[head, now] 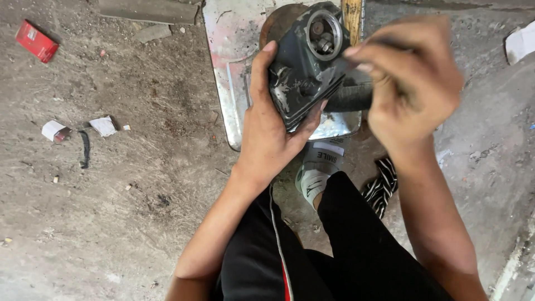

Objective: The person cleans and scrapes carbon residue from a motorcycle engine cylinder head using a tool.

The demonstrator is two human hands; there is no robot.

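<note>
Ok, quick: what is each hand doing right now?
Left hand: closed around the grey metal housing.
Right hand: fingers pinched at the housing's side; blurred, what it holds cannot be told.

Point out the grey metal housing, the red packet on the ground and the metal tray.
grey metal housing [305, 67], head view, on its painted side below the round opening.
red packet [36, 40], head view, on its flat top face.
metal tray [234, 50], head view, on its bare left part.

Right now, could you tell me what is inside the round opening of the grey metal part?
Inside the round opening of the grey metal part sit small metal pieces, perhaps a shaft end; deeper is hidden.
</note>
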